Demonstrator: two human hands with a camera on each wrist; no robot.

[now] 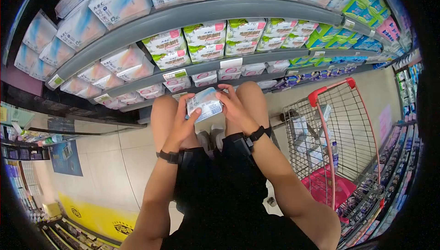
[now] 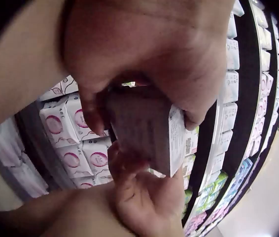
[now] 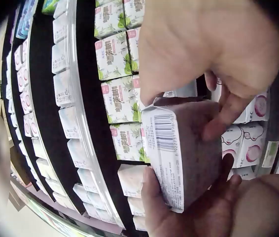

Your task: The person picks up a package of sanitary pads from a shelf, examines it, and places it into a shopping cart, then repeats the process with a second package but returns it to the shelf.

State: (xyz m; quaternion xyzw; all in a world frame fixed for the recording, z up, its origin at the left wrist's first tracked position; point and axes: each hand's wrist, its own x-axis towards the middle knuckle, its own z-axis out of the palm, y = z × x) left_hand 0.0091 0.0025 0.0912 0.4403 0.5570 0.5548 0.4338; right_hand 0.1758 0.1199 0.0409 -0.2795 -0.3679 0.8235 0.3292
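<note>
Both hands hold a small white and pale-blue pack of sanitary pads (image 1: pixel 205 104) over the person's knees. My left hand (image 1: pixel 184 120) grips its left side, with the thumb on the near face. On the other side, my right hand (image 1: pixel 233 106) grips the right end near the top edge. A barcode shows on one side of the pack (image 3: pixel 179 153) in the right wrist view, where the left hand (image 3: pixel 193 212) supports it from below. The left wrist view has the pack (image 2: pixel 147 131) darker, between the left hand above and the right hand (image 2: pixel 149 202) below.
Shelves ahead carry ABC pad packs (image 1: pixel 121 0), green and white packs (image 1: pixel 205 39) and pink-ringed packs (image 1: pixel 204 78). A wire shopping cart (image 1: pixel 332 131) with several packs and a bottle (image 1: pixel 335 153) stands at the right. The person's bare knees (image 1: pixel 163 112) are close to the lowest shelf.
</note>
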